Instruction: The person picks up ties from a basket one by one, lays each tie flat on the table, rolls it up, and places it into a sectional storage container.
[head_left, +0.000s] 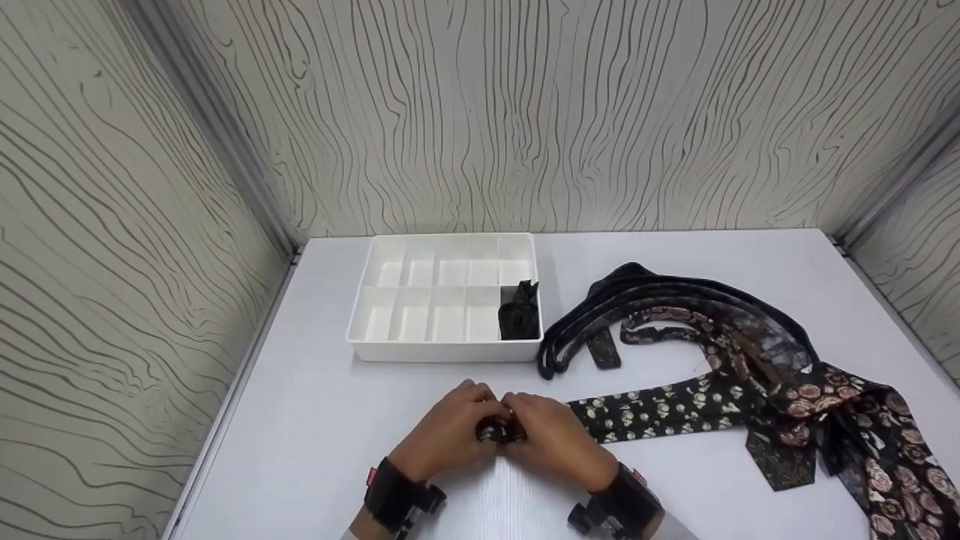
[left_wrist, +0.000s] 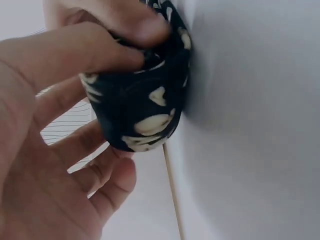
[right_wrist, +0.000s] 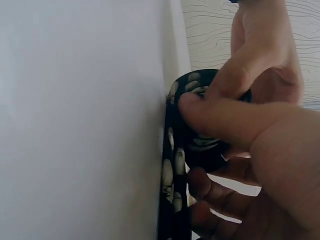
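A black necktie with white flowers stretches leftward across the table, its near end wound into a roll between both hands. My left hand grips the roll's left side, with thumb and fingertips at its coiled edge. On the other side my right hand pinches the roll, its thumb lying across the coil. In the right wrist view the flat unrolled part runs away from the roll along the tabletop. Much of the roll is hidden by fingers in the head view.
Behind the hands stands a white divided tray; a rolled black tie sits in its front right compartment. Several dark ties lie curved beside the tray. A pile with rose-patterned ties covers the table's right side. Patterned walls enclose the table.
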